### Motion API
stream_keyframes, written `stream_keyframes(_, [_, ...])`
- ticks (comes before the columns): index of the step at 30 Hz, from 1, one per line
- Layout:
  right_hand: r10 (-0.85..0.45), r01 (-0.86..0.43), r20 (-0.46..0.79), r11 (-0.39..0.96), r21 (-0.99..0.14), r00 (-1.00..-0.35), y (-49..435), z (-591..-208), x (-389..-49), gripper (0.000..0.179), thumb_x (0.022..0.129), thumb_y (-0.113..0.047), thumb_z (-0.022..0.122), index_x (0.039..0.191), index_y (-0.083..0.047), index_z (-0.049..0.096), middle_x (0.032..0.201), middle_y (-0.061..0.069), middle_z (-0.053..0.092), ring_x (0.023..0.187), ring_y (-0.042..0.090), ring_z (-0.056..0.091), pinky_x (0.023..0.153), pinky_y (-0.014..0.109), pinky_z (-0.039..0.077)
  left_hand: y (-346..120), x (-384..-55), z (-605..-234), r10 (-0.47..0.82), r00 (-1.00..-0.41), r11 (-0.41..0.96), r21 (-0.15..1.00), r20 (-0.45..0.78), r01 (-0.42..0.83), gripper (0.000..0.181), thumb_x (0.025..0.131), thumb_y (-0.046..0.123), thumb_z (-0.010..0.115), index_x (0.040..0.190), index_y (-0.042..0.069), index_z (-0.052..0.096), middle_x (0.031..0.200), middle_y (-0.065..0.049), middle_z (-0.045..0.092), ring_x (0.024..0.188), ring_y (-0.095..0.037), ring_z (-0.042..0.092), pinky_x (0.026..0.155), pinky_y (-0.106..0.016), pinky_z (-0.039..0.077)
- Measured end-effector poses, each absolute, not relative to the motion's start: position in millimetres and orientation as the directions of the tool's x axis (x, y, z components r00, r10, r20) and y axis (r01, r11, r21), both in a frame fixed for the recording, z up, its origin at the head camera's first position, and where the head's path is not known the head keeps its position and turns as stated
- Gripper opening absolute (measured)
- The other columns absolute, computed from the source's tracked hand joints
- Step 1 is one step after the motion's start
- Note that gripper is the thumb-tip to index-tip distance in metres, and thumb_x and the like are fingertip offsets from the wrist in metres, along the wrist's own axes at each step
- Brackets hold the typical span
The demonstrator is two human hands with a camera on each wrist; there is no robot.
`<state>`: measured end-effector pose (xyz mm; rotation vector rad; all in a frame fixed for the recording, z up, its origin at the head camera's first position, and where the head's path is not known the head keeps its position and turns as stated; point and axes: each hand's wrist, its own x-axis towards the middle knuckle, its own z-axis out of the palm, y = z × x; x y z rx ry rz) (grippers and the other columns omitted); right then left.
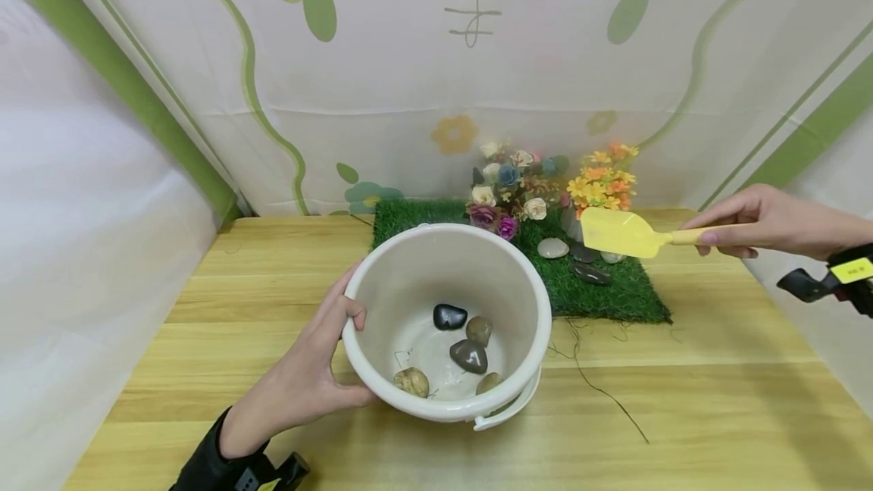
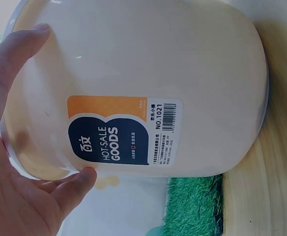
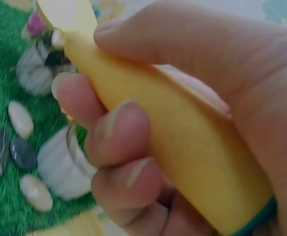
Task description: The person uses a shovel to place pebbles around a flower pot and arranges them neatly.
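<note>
A white bucket (image 1: 446, 248) stands tilted toward me on the wooden table, with several stones inside, among them a black stone (image 1: 450, 317) and a tan stone (image 1: 412, 382). My left hand (image 1: 314, 362) grips the bucket's left rim, fingers over the edge and thumb on the outer wall. In the left wrist view a label (image 2: 124, 132) shows on the bucket's side. Out to the right, my right hand (image 1: 764, 222) holds a yellow toy shovel (image 1: 624, 233) by its handle (image 3: 173, 132), raised above the table with its blade pointing left.
Behind the bucket lies a green turf mat (image 1: 614, 298) bearing mixed flowers (image 1: 508, 188), yellow-orange flowers (image 1: 603, 180) in a pot (image 3: 67, 164), and several stones such as a white stone (image 1: 552, 248). Thin dark strands (image 1: 607, 392) lie on the table (image 1: 716, 400). A patterned curtain (image 1: 382, 59) hangs behind.
</note>
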<state>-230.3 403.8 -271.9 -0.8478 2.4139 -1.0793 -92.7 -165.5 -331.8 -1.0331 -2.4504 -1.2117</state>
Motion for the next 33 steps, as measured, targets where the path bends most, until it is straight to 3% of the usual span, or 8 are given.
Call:
stream_keyframes(4, [-0.669,-0.417,-0.051,0.52,-0.746,-0.742,385.6,-259.6,-231.5,0.031,0.09,0.006,0.047,0.119,0.0,0.057,0.083,0.01,0.062,0.053,0.019,0.045,0.045,0.036,0.042,-169.6,-97.4,-342.7,0.494,-0.733,0.418,0.612,0.467,0.671,0.062,0.056,0.022,0.082,0.093,0.012,0.033,0.152,-0.01,0.009,0.133,-0.029,0.021,0.084,-0.046,0.044])
stream_keyframes(14, [-0.662,-0.504,-0.062,0.625,-0.596,-0.747,316.8,-224.4,-228.4,0.03,0.091,-0.009,0.055,0.119,-0.017,0.061,0.078,0.003,0.062,0.057,0.019,0.049,0.055,0.03,0.041,-170.5,-99.0,-344.1,0.495,-0.722,0.413,0.6,0.484,0.685,0.062,0.056,0.023,0.082,0.093,0.01,0.034,0.152,-0.012,0.009,0.133,-0.03,0.022,0.086,-0.048,0.043])
stream_keyframes(18, [-0.726,-0.602,-0.016,0.582,-0.546,-0.687,290.5,-215.2,-229.3,0.031,0.089,-0.009,0.058,0.117,-0.021,0.062,0.066,-0.001,0.055,0.054,0.015,0.046,0.049,0.028,0.038,-169.2,-96.2,-339.7,0.495,-0.72,0.414,0.597,0.486,0.687,0.061,0.057,0.023,0.082,0.093,0.01,0.034,0.152,-0.012,0.01,0.132,-0.03,0.023,0.085,-0.047,0.044])
stream_keyframes(21, [-0.768,-0.648,-0.014,0.549,-0.528,-0.64,270.8,-205.7,-227.3,0.032,0.089,-0.013,0.06,0.118,-0.025,0.062,0.07,-0.005,0.057,0.05,0.013,0.043,0.043,0.029,0.037,-163.9,-90.6,-326.3,0.494,-0.722,0.407,0.604,0.485,0.685,0.06,0.057,0.018,0.081,0.092,0.008,0.034,0.151,-0.015,0.011,0.131,-0.033,0.024,0.083,-0.047,0.045])
stream_keyframes(26, [-0.808,-0.717,-0.028,0.537,-0.445,-0.588,236.4,-194.4,-221.3,0.028,0.087,-0.025,0.063,0.113,-0.035,0.062,0.092,-0.014,0.064,0.059,0.008,0.049,0.055,0.027,0.041,-158.9,-85.7,-313.3,0.493,-0.717,0.391,0.611,0.492,0.688,0.059,0.055,0.01,0.08,0.09,0.005,0.034,0.149,-0.02,0.013,0.129,-0.038,0.026,0.08,-0.046,0.047])
stream_keyframes(33, [-0.865,-0.774,-0.066,0.477,-0.417,-0.498,200.0,-187.7,-223.2,0.022,0.088,-0.035,0.059,0.11,-0.033,0.064,0.089,-0.016,0.064,0.058,0.006,0.053,0.056,0.027,0.046,-170.4,-99.2,-339.6,0.496,-0.734,0.422,0.61,0.464,0.671,0.063,0.055,0.021,0.082,0.094,0.011,0.033,0.152,-0.01,0.008,0.132,-0.029,0.022,0.082,-0.042,0.046])
